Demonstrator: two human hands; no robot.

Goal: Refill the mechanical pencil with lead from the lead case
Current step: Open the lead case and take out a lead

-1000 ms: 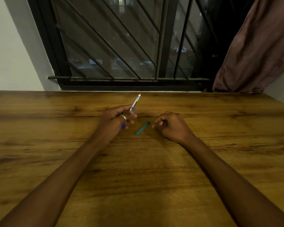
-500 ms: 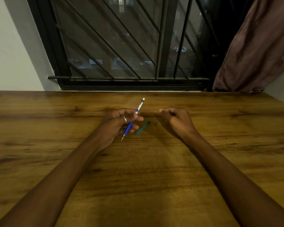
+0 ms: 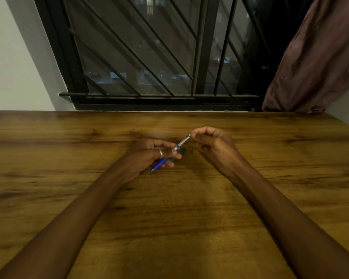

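The right hand (image 3: pixel 212 143) has come over from the table to the back end of the pencil (image 3: pixel 170 154). A second ago it lay curled beside the lead case (image 3: pixel 180 153), pinching something small; half a second ago it was lifting away with the fingers loosening. Now its thumb and forefinger are pinched together right at the white cap end of the pencil, touching it or very nearly so (whether a lead is held between them is too small to tell).

The left hand (image 3: pixel 149 156) has tilted the pencil so that its metal tip points to about 7 o'clock, toward the person, and its cap end to about 1 o'clock, toward the right hand. Its fingers are wrapped round the blue grip section, holding it firmly above the table (image 3: pixel 69 178).

The case lies on the table at 3 o'clock of the left hand, partly hidden behind the pencil and fingertips. A tiny dark thing (image 3: pixel 191 151) sits just beside it at 3 o'clock, perhaps the pencil's cap or eraser, though I cannot be sure.

My reading: the work has passed from fetching to loading, either pulling the cap or feeding lead into the barrel. That calls for a steady left hand and a fine aim.
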